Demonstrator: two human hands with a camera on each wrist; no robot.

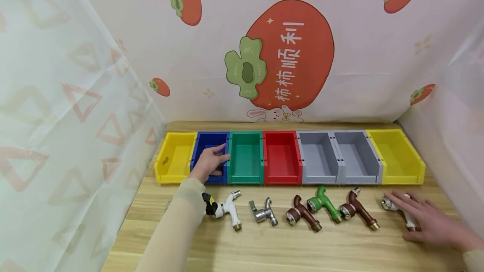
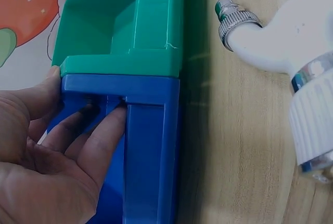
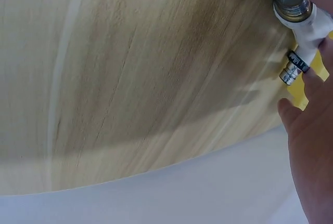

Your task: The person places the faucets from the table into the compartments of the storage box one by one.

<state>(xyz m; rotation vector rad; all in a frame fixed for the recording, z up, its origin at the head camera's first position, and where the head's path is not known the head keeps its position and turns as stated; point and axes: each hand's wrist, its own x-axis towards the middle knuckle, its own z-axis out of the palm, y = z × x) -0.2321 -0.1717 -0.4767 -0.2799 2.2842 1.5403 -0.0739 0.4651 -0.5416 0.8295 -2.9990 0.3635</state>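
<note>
My left hand [image 1: 209, 163] reaches into the blue bin [image 2: 151, 161], second from the left in the row. In the left wrist view its fingers press the bin's inner side wall, and the thumb lies over the top edge beside the green bin [image 2: 119, 64], pinching that wall. At the far right, my right hand [image 1: 427, 217] lies over a white faucet [image 1: 410, 220], its fingers stretched across and partly hiding it. The right wrist view shows the faucet's threaded end [image 3: 292, 3] beside the fingers, with the thumb held apart from it.
Also in the row are a red bin [image 1: 281, 179], two grey bins, and a yellow bin at each end. Before them lie a white faucet with a black handle [image 1: 231, 211], a small chrome faucet [image 1: 264, 213], two brown faucets and a green faucet [image 1: 326, 205]. Printed cloth encloses the table.
</note>
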